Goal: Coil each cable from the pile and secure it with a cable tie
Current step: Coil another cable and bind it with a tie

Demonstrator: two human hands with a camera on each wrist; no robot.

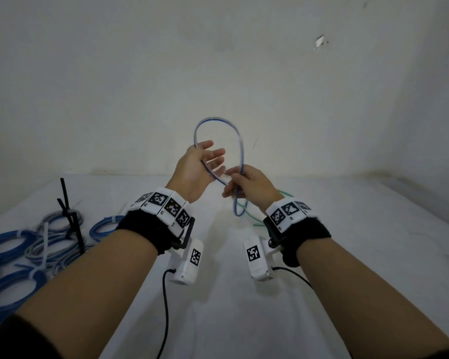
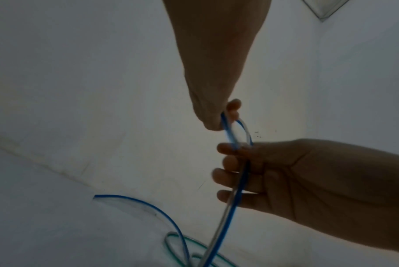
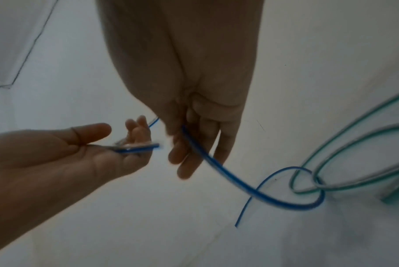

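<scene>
A thin blue-and-clear cable (image 1: pixel 241 146) stands in a tall loop above the white table (image 1: pixel 360 255). My left hand (image 1: pixel 197 167) is held palm-in with fingers spread and straight; one side of the loop runs across its palm (image 3: pixel 45 159). My right hand (image 1: pixel 246 185), just to its right, has its fingers curled round the blue cable (image 2: pixel 235 204) where the strands cross. From there the blue cable (image 3: pixel 228 175) hangs to the table, and its free end lies there. Both hands are raised off the table.
A loose green cable (image 1: pixel 254 218) lies under my right hand, its loops (image 3: pixel 353 130) crossing the blue one. Several tied blue and grey coils (image 1: pixel 11 247) are piled at the left edge, with black cable ties (image 1: pixel 71 221) on them. A pale wall (image 1: pixel 218 60) stands close behind.
</scene>
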